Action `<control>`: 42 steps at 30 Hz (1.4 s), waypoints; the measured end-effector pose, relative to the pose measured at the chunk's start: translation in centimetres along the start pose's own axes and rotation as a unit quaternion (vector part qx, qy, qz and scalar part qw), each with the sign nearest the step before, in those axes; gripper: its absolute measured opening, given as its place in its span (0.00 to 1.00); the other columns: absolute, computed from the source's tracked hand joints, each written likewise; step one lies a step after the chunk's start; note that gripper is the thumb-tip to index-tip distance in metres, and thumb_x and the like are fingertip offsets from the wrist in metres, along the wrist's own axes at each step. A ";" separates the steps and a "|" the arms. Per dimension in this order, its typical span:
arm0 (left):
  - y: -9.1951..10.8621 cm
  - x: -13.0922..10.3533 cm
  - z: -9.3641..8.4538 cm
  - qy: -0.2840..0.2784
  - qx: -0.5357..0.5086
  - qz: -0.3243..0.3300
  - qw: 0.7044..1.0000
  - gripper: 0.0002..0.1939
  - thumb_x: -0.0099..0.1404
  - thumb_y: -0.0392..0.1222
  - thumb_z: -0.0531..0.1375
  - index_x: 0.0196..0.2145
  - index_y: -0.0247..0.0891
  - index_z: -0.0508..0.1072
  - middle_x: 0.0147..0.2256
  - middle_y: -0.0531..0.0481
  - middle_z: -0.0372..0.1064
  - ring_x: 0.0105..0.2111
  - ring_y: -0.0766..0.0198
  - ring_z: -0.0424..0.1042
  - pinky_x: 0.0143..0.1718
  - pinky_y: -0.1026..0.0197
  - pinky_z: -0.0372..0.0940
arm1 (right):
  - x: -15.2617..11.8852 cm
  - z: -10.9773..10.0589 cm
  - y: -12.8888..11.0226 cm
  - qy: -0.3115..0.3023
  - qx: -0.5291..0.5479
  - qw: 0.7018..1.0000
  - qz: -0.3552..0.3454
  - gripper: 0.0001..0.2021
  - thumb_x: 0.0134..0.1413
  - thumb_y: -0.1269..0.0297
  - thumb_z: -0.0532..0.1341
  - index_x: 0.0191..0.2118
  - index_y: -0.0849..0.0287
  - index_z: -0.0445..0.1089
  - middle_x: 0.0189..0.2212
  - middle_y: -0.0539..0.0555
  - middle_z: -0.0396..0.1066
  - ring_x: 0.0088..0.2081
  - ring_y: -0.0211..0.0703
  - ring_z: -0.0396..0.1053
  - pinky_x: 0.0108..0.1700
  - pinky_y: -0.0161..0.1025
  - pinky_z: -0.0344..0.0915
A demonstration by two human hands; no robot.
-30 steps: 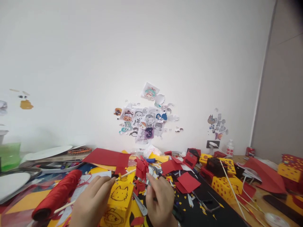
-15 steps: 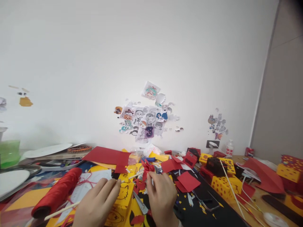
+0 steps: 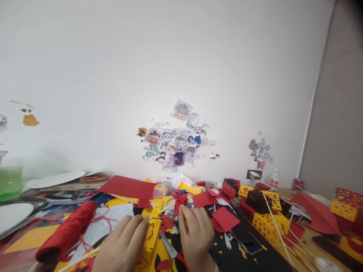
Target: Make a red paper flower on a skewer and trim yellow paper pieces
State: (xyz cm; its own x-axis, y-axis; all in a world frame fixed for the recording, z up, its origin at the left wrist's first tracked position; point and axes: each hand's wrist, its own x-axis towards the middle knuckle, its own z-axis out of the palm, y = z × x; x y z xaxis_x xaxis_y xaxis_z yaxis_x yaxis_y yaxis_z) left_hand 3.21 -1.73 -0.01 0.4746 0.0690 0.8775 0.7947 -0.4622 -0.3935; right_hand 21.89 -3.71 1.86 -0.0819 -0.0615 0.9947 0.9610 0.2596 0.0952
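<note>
My left hand (image 3: 123, 243) is closed around a pale thin stick (image 3: 79, 260), which runs from the lower left, under my fingers, toward the red paper shape. My right hand (image 3: 196, 236) pinches this crumpled, petal-like red paper (image 3: 178, 199) between thumb and fingertips, by the stick's far end. Whether the two are joined I cannot tell. Below and between my hands lie a pair of scissors (image 3: 168, 244), partly covered by my right hand, and a yellow paper piece (image 3: 152, 234) with black line drawing.
At left lies a big roll of red thread (image 3: 68, 232). Red sheets (image 3: 225, 218) and scraps cover the black mat (image 3: 235, 257), with glasses (image 3: 246, 243) on it. Yellow and red paper boxes (image 3: 270, 224) stand at right. A bottle (image 3: 274, 179) stands near the wall.
Both hands have shifted slightly to the right, and the stick has moved along with the left one. The red paper has turned a little and stays pinched in my right fingers.
</note>
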 end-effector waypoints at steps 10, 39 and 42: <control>0.1 0.1 -0.2 -0.002 0.006 -0.006 1.000 0.16 0.62 0.27 0.43 0.37 0.34 0.69 0.34 0.43 0.72 0.35 0.59 0.70 0.34 0.62 0.67 | -0.1 0.0 -0.1 -0.003 0.032 0.999 -0.008 0.02 0.52 0.70 0.60 0.33 0.59 0.70 0.25 0.54 0.67 0.27 0.41 0.62 0.29 0.38 0.61; 0.0 0.7 0.7 -0.114 -0.290 -0.389 0.867 0.14 0.60 0.52 0.50 0.36 0.42 0.67 0.32 0.49 0.71 0.30 0.60 0.72 0.30 0.62 0.67 | -0.8 0.6 -0.2 -0.045 0.133 0.989 0.054 0.02 0.54 0.68 0.58 0.33 0.60 0.67 0.24 0.53 0.67 0.28 0.42 0.62 0.30 0.37 0.58; -1.1 1.3 0.7 -0.131 -0.326 -0.475 0.807 0.17 0.57 0.54 0.51 0.36 0.40 0.68 0.33 0.47 0.71 0.31 0.58 0.71 0.30 0.59 0.66 | -0.7 1.0 0.2 -0.105 0.150 0.976 0.119 0.10 0.57 0.69 0.53 0.26 0.59 0.64 0.21 0.51 0.65 0.25 0.39 0.61 0.28 0.35 0.56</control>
State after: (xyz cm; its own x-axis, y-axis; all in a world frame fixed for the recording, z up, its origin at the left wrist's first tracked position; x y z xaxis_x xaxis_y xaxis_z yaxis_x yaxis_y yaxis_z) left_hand 3.20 -0.54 1.34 -0.1003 0.8108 0.5766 0.5195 -0.4516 0.7254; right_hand 21.84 -2.70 1.19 0.0513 0.2263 0.9727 0.8417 0.5144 -0.1641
